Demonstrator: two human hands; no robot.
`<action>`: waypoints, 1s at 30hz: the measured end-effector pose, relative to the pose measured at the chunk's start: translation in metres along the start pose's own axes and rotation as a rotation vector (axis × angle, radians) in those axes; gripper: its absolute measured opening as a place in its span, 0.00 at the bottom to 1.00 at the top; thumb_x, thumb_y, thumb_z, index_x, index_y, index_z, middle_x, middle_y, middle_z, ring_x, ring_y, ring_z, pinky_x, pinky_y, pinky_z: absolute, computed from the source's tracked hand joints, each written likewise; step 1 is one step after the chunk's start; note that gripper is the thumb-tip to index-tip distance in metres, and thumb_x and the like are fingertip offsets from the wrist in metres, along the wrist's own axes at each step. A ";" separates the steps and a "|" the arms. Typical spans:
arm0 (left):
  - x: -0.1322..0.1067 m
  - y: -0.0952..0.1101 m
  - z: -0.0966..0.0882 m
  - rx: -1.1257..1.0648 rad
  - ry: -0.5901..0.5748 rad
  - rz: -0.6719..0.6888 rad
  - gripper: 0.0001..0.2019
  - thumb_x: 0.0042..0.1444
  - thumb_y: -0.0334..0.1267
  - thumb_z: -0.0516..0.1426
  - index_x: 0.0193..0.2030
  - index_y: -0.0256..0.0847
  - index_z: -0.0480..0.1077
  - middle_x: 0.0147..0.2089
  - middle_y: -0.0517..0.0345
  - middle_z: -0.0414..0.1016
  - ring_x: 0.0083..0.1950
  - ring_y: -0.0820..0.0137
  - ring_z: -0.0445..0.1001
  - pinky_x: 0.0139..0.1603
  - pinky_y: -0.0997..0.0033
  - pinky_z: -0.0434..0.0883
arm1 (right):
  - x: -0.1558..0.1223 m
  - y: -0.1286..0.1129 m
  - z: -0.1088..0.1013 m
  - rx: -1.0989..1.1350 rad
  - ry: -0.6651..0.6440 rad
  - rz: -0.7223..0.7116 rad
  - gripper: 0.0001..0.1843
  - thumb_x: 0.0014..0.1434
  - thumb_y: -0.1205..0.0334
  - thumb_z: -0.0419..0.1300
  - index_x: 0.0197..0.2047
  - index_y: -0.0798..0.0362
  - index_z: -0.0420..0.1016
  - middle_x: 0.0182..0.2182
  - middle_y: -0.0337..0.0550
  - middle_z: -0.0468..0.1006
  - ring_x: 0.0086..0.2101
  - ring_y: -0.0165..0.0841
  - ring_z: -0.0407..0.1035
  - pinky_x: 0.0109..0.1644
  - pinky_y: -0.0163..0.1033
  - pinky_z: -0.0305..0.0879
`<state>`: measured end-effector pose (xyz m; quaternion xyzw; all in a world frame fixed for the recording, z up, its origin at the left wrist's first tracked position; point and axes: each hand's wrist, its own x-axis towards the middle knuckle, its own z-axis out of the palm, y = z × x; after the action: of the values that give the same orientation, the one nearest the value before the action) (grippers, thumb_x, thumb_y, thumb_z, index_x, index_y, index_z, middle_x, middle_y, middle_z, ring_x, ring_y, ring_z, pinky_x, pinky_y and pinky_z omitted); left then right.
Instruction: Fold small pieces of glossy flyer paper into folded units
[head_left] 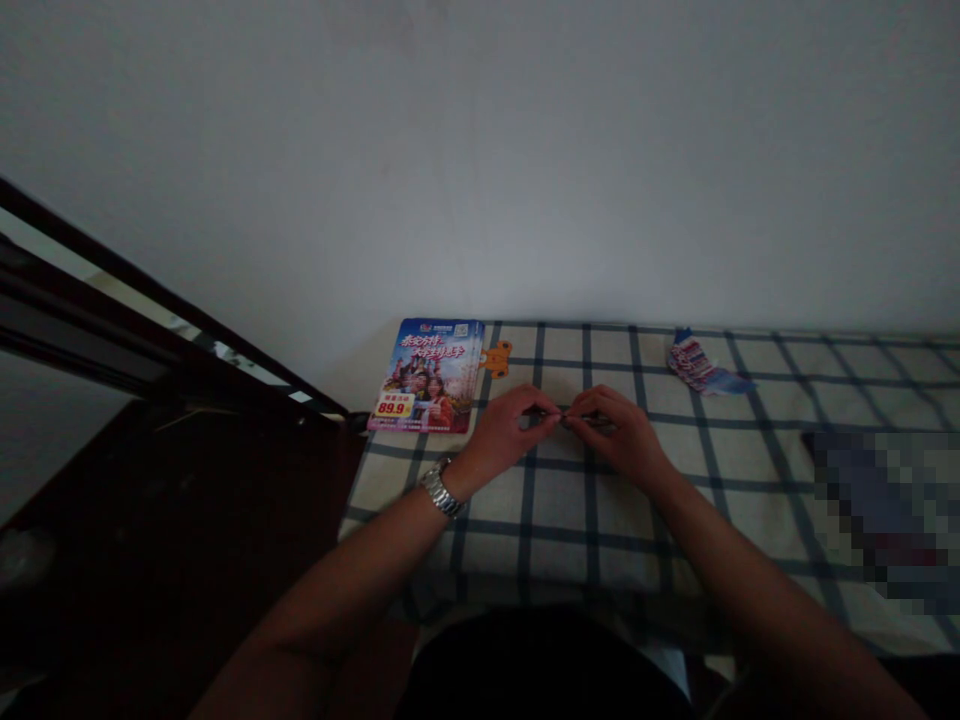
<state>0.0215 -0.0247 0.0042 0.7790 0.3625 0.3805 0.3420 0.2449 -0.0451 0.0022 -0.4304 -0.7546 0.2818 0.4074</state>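
My left hand (514,430), with a metal watch on its wrist, and my right hand (615,435) meet fingertip to fingertip above a checked cloth (555,540). Both are closed in a pinch. Between the fingertips is something small and dark, too tiny to make out. Left of my left hand lies a stack of printed flyers (427,375) with "89.9" on the top one. An orange animal-shaped piece (496,358) rests against the stack's right edge. Beyond my right hand lies a small pile of colourful paper pieces (701,368).
A pale wall (562,180) rises right behind the cloth-covered surface. A blurred-out dark object (885,510) lies at the right. Dark wooden framing (150,290) stands at the left, above a dark floor (172,540).
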 end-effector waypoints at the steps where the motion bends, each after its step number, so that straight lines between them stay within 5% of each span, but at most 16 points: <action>1: 0.000 -0.001 0.000 -0.003 0.009 -0.005 0.05 0.66 0.40 0.61 0.41 0.43 0.76 0.39 0.58 0.77 0.42 0.68 0.76 0.45 0.68 0.72 | 0.000 0.000 -0.001 -0.004 0.000 0.010 0.09 0.67 0.51 0.63 0.41 0.46 0.79 0.41 0.47 0.79 0.41 0.40 0.76 0.40 0.44 0.76; 5: 0.000 -0.004 -0.002 -0.029 0.057 -0.033 0.04 0.65 0.39 0.62 0.40 0.42 0.76 0.40 0.57 0.77 0.42 0.68 0.77 0.46 0.68 0.73 | 0.001 0.002 -0.006 -0.045 0.040 0.022 0.12 0.64 0.51 0.67 0.48 0.46 0.79 0.41 0.46 0.81 0.40 0.40 0.76 0.44 0.45 0.75; 14: 0.000 -0.008 -0.001 -0.043 0.104 -0.024 0.01 0.63 0.34 0.62 0.41 0.42 0.76 0.40 0.58 0.77 0.41 0.70 0.77 0.46 0.69 0.76 | 0.001 0.003 -0.007 -0.095 0.054 -0.002 0.06 0.66 0.57 0.64 0.44 0.48 0.78 0.38 0.44 0.82 0.38 0.38 0.77 0.43 0.43 0.74; 24: 0.000 0.000 -0.001 0.034 0.085 0.059 0.03 0.62 0.30 0.60 0.42 0.41 0.72 0.39 0.59 0.75 0.41 0.70 0.75 0.45 0.69 0.73 | 0.000 -0.002 -0.005 -0.120 0.074 -0.069 0.01 0.66 0.62 0.64 0.40 0.48 0.77 0.36 0.43 0.81 0.37 0.38 0.77 0.42 0.43 0.73; 30: -0.001 0.006 0.000 0.066 0.008 0.114 0.04 0.66 0.37 0.61 0.45 0.42 0.73 0.43 0.56 0.75 0.46 0.67 0.75 0.49 0.66 0.73 | 0.000 -0.002 -0.005 -0.091 0.046 -0.122 0.03 0.67 0.63 0.64 0.38 0.48 0.77 0.35 0.43 0.81 0.36 0.37 0.77 0.41 0.42 0.73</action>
<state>0.0223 -0.0282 0.0086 0.8079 0.3311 0.3902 0.2923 0.2482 -0.0454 0.0063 -0.4081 -0.7817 0.2120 0.4212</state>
